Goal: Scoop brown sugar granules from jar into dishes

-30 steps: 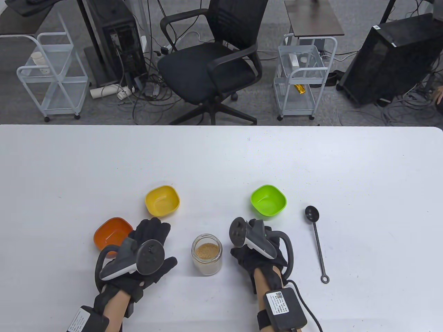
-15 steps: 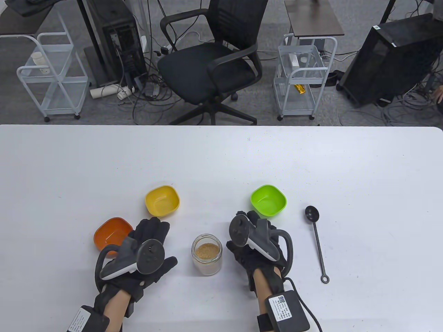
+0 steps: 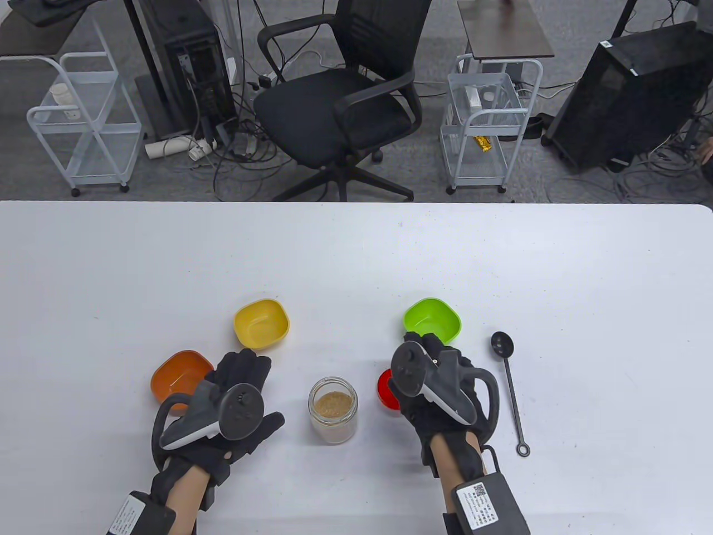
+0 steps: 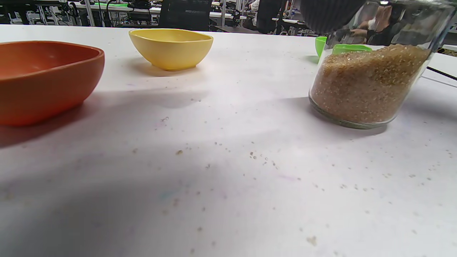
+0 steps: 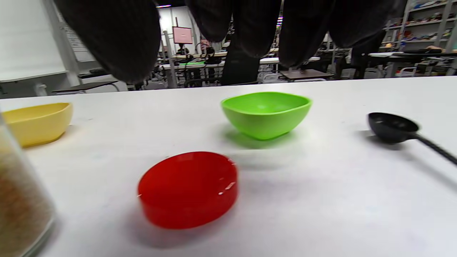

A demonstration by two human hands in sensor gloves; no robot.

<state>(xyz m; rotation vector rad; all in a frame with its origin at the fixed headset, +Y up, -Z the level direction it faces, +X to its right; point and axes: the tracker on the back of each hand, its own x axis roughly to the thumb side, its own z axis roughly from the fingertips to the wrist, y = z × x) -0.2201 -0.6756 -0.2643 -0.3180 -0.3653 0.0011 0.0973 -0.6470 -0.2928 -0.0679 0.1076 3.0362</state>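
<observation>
Left hand (image 3: 237, 407) is resting flat on the bench (image 3: 356, 251) at the near left, fingers (image 3: 245, 365) lying straight and spread, holding nothing. Right hand (image 3: 440, 390) is hovering at the near right, fingers (image 5: 107, 39) hanging loosely over the bench in the right wrist view, nothing in them.

Glass jar (image 3: 333, 409) is standing upright between the two hands, lid off, brown sugar (image 4: 367, 82) filling most of it. Loose granules (image 4: 257, 157) are lying scattered on the bench in front of it in the left wrist view.

Red lid (image 5: 188, 189) is sitting on the bench just right of the jar, partly hidden under the right hand in the table view, apart from the jar and from the fingers.

Black spoon (image 3: 509, 387) is lying flat to the right of the right hand, untouched, bowl end pointing away, ring end nearest.

Orange dish (image 3: 177, 376) is sitting just left of the left hand's fingers; can't tell whether they're touching. Yellow dish (image 3: 262, 323) is sitting further out, just past the left fingertips. Green dish (image 3: 431, 320) is sitting just beyond the right hand. All three dishes are looking empty.

Past the far edge of the bench: office chair (image 3: 340, 106), two white wire carts (image 3: 83, 117), PC towers (image 3: 624, 95).
</observation>
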